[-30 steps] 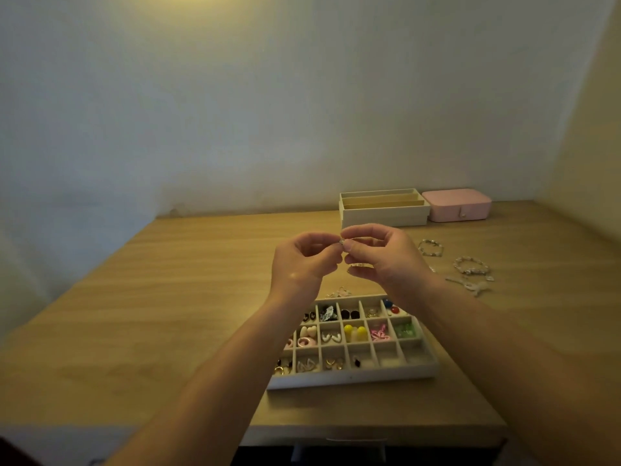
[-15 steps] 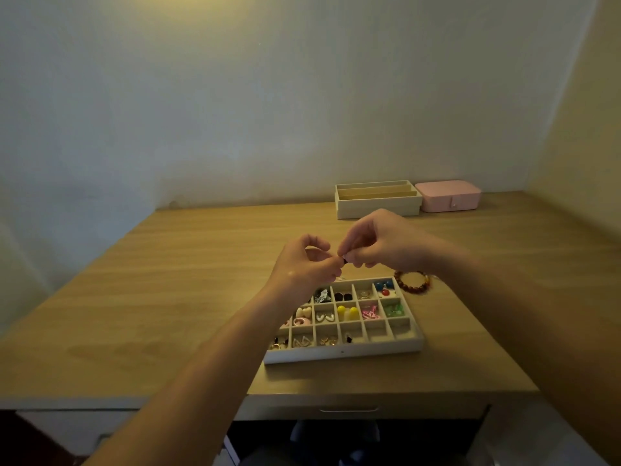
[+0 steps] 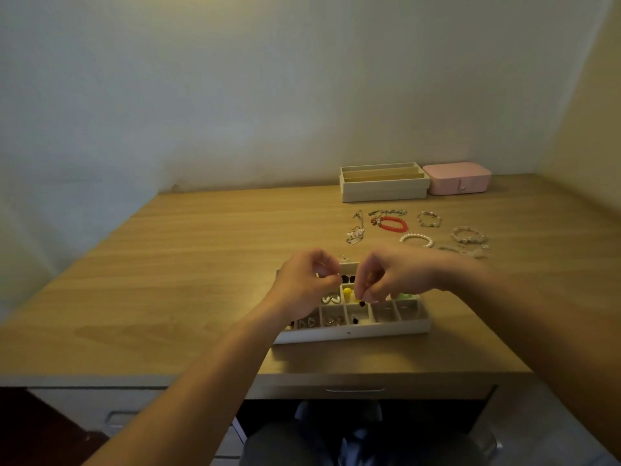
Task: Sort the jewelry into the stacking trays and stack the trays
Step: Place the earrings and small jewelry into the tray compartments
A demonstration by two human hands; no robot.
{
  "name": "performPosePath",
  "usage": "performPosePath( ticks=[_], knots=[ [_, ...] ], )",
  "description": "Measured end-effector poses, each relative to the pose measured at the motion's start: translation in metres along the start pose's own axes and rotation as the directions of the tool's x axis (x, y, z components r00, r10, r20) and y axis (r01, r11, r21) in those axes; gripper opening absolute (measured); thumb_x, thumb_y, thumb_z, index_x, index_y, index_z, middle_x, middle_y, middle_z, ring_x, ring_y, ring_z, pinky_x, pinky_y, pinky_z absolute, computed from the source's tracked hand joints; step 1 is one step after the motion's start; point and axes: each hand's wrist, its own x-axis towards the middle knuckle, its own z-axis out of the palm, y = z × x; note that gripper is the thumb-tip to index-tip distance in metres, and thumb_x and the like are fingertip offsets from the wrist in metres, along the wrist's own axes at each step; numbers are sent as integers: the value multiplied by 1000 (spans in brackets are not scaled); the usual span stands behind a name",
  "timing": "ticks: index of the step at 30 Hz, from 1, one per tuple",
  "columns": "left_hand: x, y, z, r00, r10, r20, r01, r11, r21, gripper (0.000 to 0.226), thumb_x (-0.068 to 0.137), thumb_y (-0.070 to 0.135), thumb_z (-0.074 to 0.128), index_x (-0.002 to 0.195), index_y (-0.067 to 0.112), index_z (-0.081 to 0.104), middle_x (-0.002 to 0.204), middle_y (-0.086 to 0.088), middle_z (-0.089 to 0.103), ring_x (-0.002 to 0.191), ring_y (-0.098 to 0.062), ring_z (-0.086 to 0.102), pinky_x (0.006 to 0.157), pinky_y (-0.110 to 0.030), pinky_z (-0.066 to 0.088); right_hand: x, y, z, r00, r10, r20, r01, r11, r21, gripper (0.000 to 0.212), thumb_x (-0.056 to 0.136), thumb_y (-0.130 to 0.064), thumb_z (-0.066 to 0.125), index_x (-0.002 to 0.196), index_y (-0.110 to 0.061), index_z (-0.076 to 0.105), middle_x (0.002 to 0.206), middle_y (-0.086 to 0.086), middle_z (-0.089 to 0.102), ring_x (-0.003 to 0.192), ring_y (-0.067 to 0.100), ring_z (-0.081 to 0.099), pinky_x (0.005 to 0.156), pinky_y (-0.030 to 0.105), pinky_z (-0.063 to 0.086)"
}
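Note:
A white compartment tray (image 3: pixel 353 332) with several small earrings sits near the table's front edge. My left hand (image 3: pixel 304 285) hovers over its left half with fingers curled; a tiny piece seems pinched at the fingertips, blurred. My right hand (image 3: pixel 386 279) is over the tray's middle, fingertips pointing down and pinching a small dark earring (image 3: pixel 362 302) just above a compartment. Two stacked cream trays (image 3: pixel 383 183) stand at the back. Loose bracelets lie on the table: a red one (image 3: pixel 393 224), a pearl one (image 3: pixel 416 239) and beaded ones (image 3: pixel 468 236).
A pink jewelry box (image 3: pixel 457 178) stands right of the stacked trays by the wall. A silver necklace (image 3: pixel 356 230) lies left of the red bracelet. The wooden table (image 3: pixel 201 264) ends at a front edge with a drawer (image 3: pixel 354 389) below; my knees show under it.
Both hands have dropped from in front of me down to the compartment tray and moved slightly apart. The view tilted, bringing the loose bracelets into sight.

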Motion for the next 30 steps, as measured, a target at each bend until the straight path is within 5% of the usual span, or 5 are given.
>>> performPosePath(
  ticks=[9, 14, 21, 30],
  knots=[
    [1, -11, 5, 999, 39, -2, -39, 998, 50, 24, 82, 11, 76, 79, 31, 64, 84, 8, 72, 86, -8, 70, 84, -37, 58, 4, -7, 17, 1000, -6, 15, 9, 979, -205, 13, 93, -15, 71, 93, -27, 76, 95, -9, 68, 90, 9, 60, 81, 26, 53],
    [1, -14, 5, 1000, 31, 1, -31, 998, 50, 22, 83, 12, 77, 79, 30, 64, 85, 8, 72, 88, -6, 69, 83, -34, 57, 11, -4, 23, 1000, 8, -28, -14, 978, -210, 12, 93, -16, 71, 97, -23, 79, 88, -16, 66, 82, 4, 58, 69, 17, 44],
    [1, -16, 6, 1000, 7, 8, -7, 1000, 27, 22, 83, 12, 77, 79, 29, 64, 84, 8, 71, 86, -8, 68, 77, -27, 53, 15, -3, 27, 998, 48, -47, -55, 982, -182, 12, 91, -17, 73, 94, -26, 80, 93, -13, 72, 89, 8, 65, 85, 28, 57],
    [0, -15, 6, 1000, -1, 22, 0, 1000, 29, 22, 84, 11, 76, 80, 30, 64, 82, 11, 70, 82, -5, 67, 70, -19, 48, 12, 0, 31, 995, 61, -81, -70, 992, -104, 14, 91, -16, 74, 89, -30, 78, 89, -15, 72, 87, 5, 67, 86, 27, 58]
  ],
)
